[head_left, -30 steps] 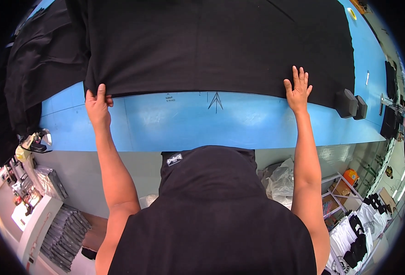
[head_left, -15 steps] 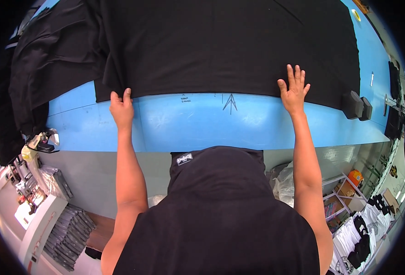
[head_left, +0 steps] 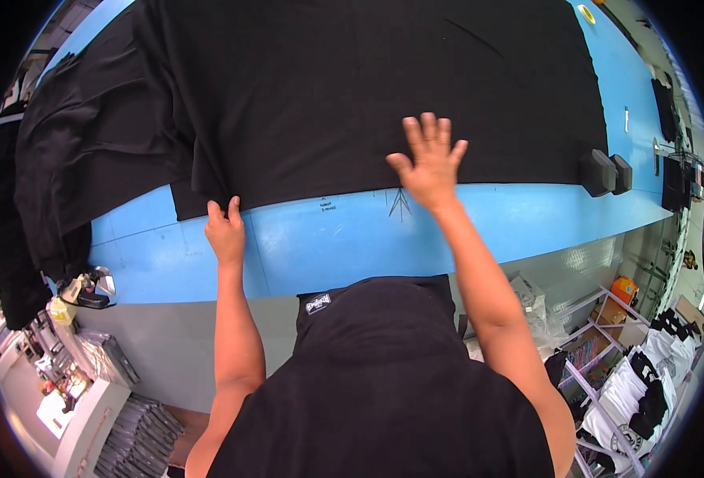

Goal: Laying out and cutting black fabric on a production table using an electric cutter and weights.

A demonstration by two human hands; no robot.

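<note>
Fabric (head_left: 312, 103) lies under right hand (head_left: 432, 171), edge pinched by left hand (head_left: 226, 234).

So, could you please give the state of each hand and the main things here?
Black fabric: spread out, with folds at left
Left hand: pinching the fabric's near edge
Right hand: open, fingers spread, over the fabric
Black dumbbell: resting at the fabric's right corner
Yellow tape roll: lying flat
</note>
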